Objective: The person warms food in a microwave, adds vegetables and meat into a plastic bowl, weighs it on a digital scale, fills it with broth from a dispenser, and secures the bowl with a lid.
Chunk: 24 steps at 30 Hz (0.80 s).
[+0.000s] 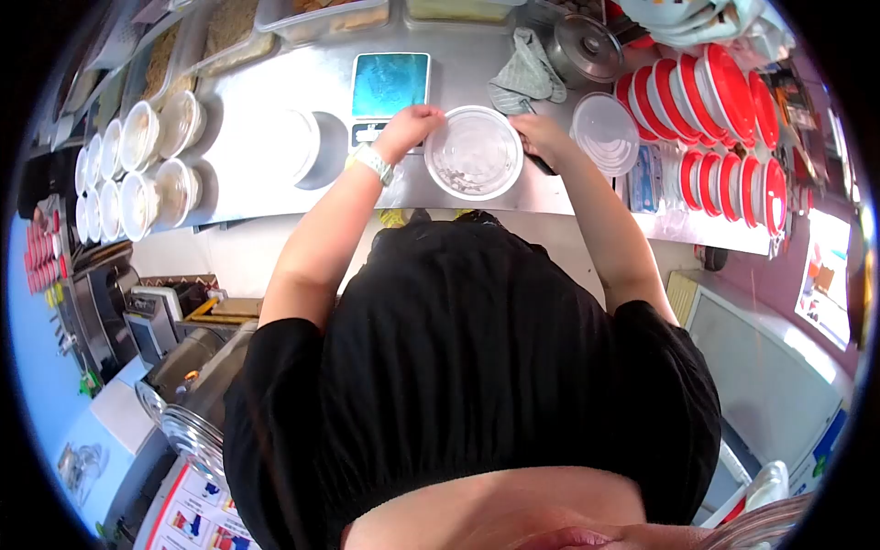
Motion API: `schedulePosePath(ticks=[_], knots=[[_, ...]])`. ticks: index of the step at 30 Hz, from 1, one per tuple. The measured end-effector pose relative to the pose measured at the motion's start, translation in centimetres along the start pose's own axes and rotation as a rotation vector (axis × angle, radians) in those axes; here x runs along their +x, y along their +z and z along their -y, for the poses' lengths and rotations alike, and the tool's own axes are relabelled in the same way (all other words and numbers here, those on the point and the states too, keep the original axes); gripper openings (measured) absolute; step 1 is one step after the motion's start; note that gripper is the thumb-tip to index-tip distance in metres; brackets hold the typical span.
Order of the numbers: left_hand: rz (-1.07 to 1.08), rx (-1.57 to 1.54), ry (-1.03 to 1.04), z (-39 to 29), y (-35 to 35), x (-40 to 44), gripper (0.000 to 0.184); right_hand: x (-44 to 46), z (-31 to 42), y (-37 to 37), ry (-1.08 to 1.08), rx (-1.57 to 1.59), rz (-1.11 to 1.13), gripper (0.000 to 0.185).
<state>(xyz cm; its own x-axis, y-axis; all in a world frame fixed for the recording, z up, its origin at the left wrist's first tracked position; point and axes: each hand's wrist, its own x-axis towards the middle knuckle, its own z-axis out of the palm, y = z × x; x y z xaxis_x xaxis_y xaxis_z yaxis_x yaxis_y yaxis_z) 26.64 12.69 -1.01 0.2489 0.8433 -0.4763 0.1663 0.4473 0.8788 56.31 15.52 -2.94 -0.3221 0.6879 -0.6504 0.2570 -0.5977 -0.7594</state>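
A round clear plastic container [474, 153] with a white rim is between my two hands at the counter's front edge, with a little of something greyish in its bottom. My left hand [410, 131] has its fingers closed at the upper left of the rim. On the opposite side, my right hand [544, 140] grips the rim's upper right; some of its fingers are hidden. Just behind my left hand sits a digital scale [390, 85] with a blue-green top. To its left is a white round container or lid [303, 148], and right of my right hand lies a translucent round lid [606, 135].
Filled tubs [140, 203] are stacked along the left of the steel counter [247, 105]. Red-and-white round lids or containers [729, 96] stand in rows at the right. A grey cloth [529, 73] and a lidded metal pot [588, 50] are at the back, beside food trays [325, 20].
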Motion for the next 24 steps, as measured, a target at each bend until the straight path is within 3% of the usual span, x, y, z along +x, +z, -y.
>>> schedulePosePath(ticks=[3, 6, 10, 12, 15, 17, 19, 24], knots=[[0.079, 0.21, 0.071, -2.8, 0.1, 3.5, 0.027, 1.7, 3.7, 0.8, -0.054, -0.205, 0.11, 0.026], [0.339, 0.551, 0.12, -5.2, 0.1, 6.0, 0.034, 3.0, 5.5, 1.6, -0.081, -0.301, 0.19, 0.025], [0.391, 0.708, 0.174, -5.5, 0.5, 7.2, 0.036, 4.2, 5.7, 1.3, -0.04, -0.395, 0.233, 0.023], [0.464, 0.768, 0.244, -5.5, 0.9, 7.4, 0.036, 3.9, 6.2, 0.9, -0.177, -0.58, 0.368, 0.021], [0.415, 0.755, 0.28, -5.4, 1.1, 6.9, 0.033, 3.5, 6.2, 0.4, -0.149, -0.5, 0.378, 0.02], [0.343, 0.74, 0.27, -5.0, 1.0, 5.8, 0.026, 2.0, 5.3, 0.5, -0.206, -0.658, 0.281, 0.02], [0.236, 0.652, 0.271, -4.9, 0.2, 5.1, 0.025, 2.0, 5.0, -0.3, -0.068, -0.469, 0.276, 0.022], [0.105, 0.724, 0.248, -3.9, 0.7, 4.1, 0.026, 2.1, 3.6, 0.0, -0.204, -0.463, 0.287, 0.025]])
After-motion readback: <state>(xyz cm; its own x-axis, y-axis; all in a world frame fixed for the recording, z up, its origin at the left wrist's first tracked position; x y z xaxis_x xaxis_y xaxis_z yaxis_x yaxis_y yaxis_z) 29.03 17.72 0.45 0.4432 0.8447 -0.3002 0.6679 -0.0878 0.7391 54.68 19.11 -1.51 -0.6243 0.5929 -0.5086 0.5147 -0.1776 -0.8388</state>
